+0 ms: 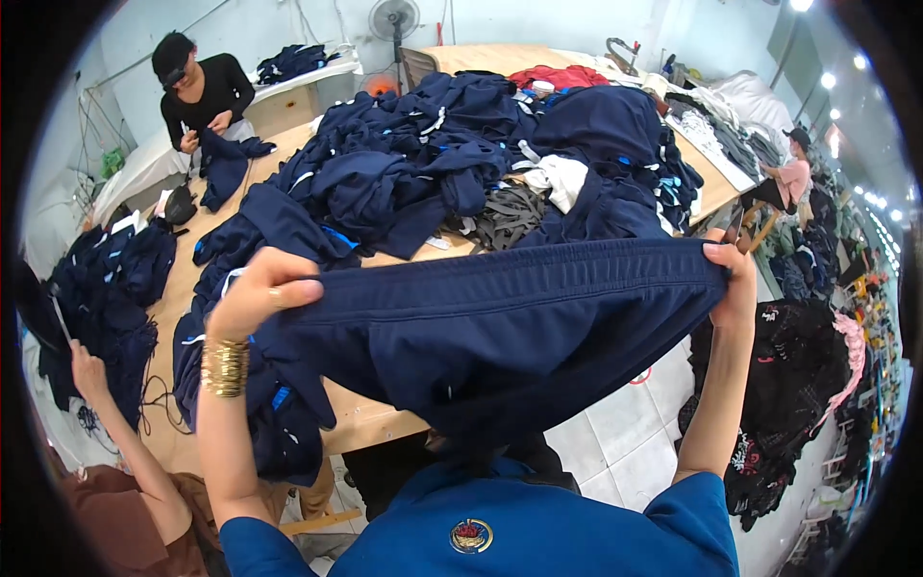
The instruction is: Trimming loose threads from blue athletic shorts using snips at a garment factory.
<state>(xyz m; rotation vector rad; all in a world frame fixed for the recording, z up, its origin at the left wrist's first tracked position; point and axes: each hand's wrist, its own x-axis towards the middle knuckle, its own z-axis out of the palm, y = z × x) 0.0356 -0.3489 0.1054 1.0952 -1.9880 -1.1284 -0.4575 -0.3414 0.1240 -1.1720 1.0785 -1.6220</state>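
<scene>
A navy elastic-waist garment (519, 327), which looks like pants, is stretched sideways in front of me by its waistband. My left hand (264, 288), below which gold bangles circle the wrist, pinches one end of the band between thumb and fingers. At the other end, my right hand (733, 279) grips the band with its thumb on top. A small dark pointed tool (738, 229) shows at the right hand's fingers; its kind is unclear. The garment's lower part hangs down in front of my blue shirt, and its legs cannot be made out.
A heap of navy garments (413, 154) covers much of the wooden table (375, 413). Grey strips (510, 213) and white cloth (558, 181) lie within it. One co-worker (202, 96) handles navy cloth at far left; another's arm (125, 413) is near left. Black clothing (784, 385) is piled at right.
</scene>
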